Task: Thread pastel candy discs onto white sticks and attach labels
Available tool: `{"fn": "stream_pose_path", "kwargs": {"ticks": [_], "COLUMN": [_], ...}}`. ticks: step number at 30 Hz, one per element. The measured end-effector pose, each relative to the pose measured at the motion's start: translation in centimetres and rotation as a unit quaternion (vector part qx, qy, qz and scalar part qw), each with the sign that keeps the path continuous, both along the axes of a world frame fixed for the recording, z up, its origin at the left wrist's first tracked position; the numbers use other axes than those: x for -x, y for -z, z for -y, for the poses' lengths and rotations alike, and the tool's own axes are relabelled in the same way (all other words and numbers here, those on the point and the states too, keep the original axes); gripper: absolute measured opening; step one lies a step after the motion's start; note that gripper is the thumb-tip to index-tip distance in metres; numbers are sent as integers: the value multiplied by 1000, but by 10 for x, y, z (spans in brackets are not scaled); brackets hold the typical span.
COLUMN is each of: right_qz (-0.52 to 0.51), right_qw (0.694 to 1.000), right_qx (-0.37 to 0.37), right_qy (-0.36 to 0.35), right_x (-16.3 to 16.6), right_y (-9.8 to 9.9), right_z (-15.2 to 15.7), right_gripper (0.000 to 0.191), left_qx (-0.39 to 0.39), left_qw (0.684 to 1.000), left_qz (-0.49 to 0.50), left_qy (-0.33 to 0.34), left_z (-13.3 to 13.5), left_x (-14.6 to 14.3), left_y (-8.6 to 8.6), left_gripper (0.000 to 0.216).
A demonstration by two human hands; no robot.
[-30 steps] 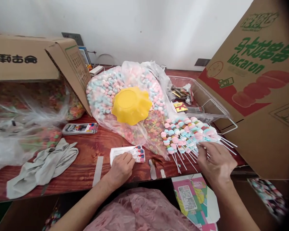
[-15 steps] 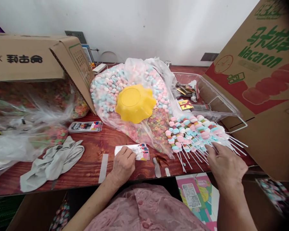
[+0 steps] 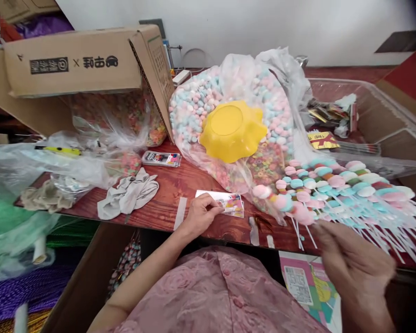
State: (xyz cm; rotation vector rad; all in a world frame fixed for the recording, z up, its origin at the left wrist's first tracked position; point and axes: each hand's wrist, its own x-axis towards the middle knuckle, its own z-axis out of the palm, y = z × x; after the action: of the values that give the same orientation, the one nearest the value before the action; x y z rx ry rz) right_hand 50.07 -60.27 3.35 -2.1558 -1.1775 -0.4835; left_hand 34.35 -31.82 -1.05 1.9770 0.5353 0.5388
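Note:
My left hand (image 3: 200, 215) rests on the red wooden table (image 3: 166, 203) with its fingers pinched on a stack of small printed bags (image 3: 229, 204). My right hand (image 3: 353, 260), blurred by motion, is lifted at the table's front edge with its fingers closed on the white stick of a candy skewer (image 3: 287, 206). That skewer sticks up to the left, with pink and blue candies on it. A pile of several candy skewers (image 3: 346, 187) lies just behind the right hand. An upturned yellow bowl (image 3: 231, 131) sits on a big clear bag of pastel candies (image 3: 211, 101).
A tipped cardboard box (image 3: 86, 60) holding bags of ring candies stands at the left. Grey gloves (image 3: 128, 196), a flat packet (image 3: 161, 158) and crumpled plastic bags (image 3: 38, 162) lie on the table. A clear tray (image 3: 370, 115) of wrappers stands at the right. Printed cartons (image 3: 308, 289) lie below.
The view has swung left and closer. My right hand has pulled back from the skewer pile toward me, lifting one skewer by its stick. My left hand stays on the small bags.

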Motion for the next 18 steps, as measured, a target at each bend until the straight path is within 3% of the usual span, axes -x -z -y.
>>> {"fn": "stream_pose_path", "kwargs": {"ticks": [3, 7, 13, 18], "right_qz": [20, 36, 143, 199], "right_qw": [997, 992, 963, 939], "right_qx": [-33, 25, 148, 200], "right_qy": [-70, -120, -171, -197], "right_x": [2, -10, -18, -8], "right_y": [-5, -8, -29, -38], "right_z": [-23, -25, -23, -39], "right_gripper": [11, 12, 20, 23], "left_qx": [30, -2, -113, -255], "left_qw": [1000, 1000, 992, 958], "left_qz": [-8, -1, 14, 35], "left_qy": [-4, 19, 59, 126], "left_z": [-2, -2, -1, 0], "left_x": [-1, 1, 3, 2], "left_y": [0, 2, 6, 11], "left_gripper": [15, 12, 9, 16]}}
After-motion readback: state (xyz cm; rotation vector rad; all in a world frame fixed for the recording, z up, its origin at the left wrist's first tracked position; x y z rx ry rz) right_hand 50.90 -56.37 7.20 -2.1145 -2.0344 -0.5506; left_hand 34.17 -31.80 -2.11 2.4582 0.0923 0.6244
